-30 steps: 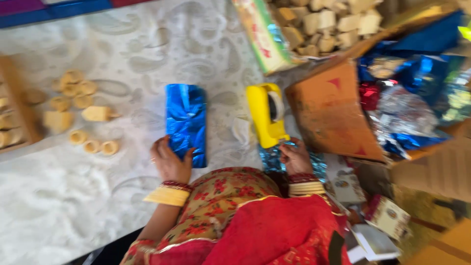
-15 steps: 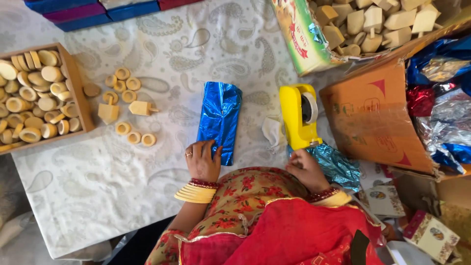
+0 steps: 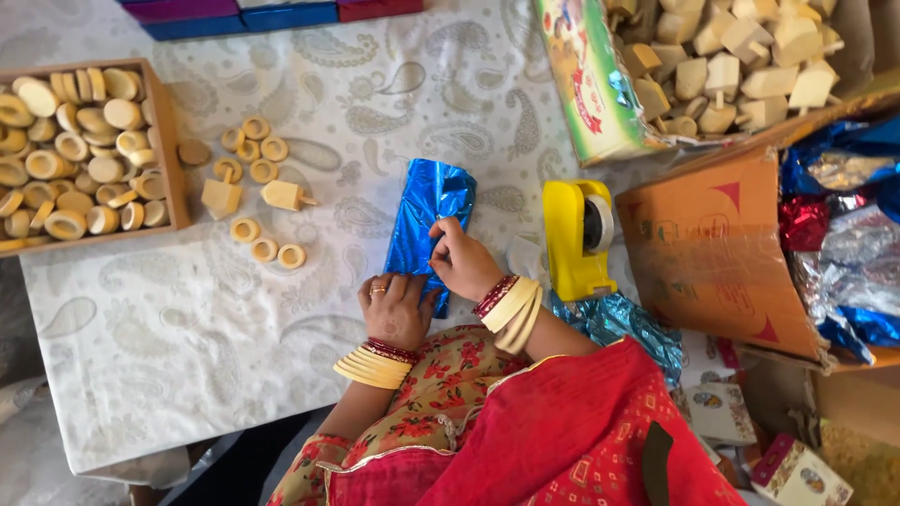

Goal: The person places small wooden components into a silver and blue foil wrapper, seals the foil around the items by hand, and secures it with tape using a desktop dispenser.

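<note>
Open cloth left and ahead, right side boxed in

Bare tablecloth [image 3: 141,347] left of the left hand [image 3: 396,307] — clear pass. Loose wooden rings [image 3: 262,248] and the wooden tray [image 3: 173,150] block farther left; yellow tape dispenser [image 3: 577,239] sits just beside the right hand [image 3: 464,262], cardboard box [image 3: 712,253] behind it — tight.

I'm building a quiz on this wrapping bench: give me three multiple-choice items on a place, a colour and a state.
1. Where is the tape dispenser relative to the foil packet?
A. on its right in the picture
B. on its left in the picture
C. on top of it

2. What colour is the foil packet?
A. red
B. blue
C. green

3. What are the hands doing?
A. both lifted off the table
B. both holding the dispenser
C. both pressing on the packet

Answers:
A, the yellow dispenser stands on the packet's right in the picture.
B, the foil is shiny blue.
C, left hand and right hand rest on it.
</note>
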